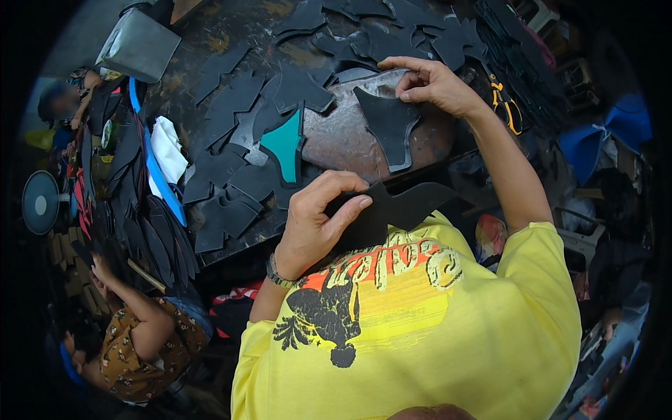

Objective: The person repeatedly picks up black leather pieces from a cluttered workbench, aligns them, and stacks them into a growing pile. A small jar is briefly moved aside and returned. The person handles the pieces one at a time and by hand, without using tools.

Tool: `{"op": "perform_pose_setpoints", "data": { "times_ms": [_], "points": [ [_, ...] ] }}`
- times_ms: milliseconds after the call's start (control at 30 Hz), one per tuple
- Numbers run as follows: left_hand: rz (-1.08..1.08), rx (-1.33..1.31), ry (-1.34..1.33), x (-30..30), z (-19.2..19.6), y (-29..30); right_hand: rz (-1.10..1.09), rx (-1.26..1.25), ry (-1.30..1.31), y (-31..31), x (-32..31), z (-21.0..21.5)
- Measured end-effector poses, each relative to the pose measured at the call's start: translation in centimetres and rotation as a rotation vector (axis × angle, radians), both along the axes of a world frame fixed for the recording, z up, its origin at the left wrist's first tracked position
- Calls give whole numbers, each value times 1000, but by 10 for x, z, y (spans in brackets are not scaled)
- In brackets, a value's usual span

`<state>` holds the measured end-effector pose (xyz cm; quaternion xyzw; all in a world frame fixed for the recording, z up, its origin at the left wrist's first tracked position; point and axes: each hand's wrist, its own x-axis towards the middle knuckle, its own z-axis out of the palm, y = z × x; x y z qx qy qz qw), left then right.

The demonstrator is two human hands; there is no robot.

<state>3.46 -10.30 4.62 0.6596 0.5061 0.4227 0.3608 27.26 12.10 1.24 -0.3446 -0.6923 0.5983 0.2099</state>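
My left hand [313, 218] pinches a black cut-out sheet piece [399, 208] between thumb and fingers, close in front of my shirt at the table's near edge. Farther off, my right hand [435, 87] has its thumb and bent fingers closed at the upper corner of another black cut-out piece [389, 128]; its index finger sticks out to the left. That second piece lies over a worn, shiny brownish slab [332, 133]. Left of the slab rests a cut-out with a green face and black border [285, 144].
Several black cut-outs [234, 98] overlap across the dark table [269, 14]. Yellow-and-black handled cutters [505, 105] lie right of my right hand. A blue strip [155, 164] and white cloth [168, 150] hang at the left edge. Another person [143, 343] works at lower left.
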Motion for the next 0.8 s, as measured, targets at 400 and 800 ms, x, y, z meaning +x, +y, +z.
{"op": "perform_pose_setpoints", "data": {
  "times_ms": [400,800],
  "points": [
    [-26,-4,26,2,-1,6,37,5,25,0,2,-2],
    [-35,-32,6,4,-2,7,4,32,17,-1,3,-8]
  ]
}}
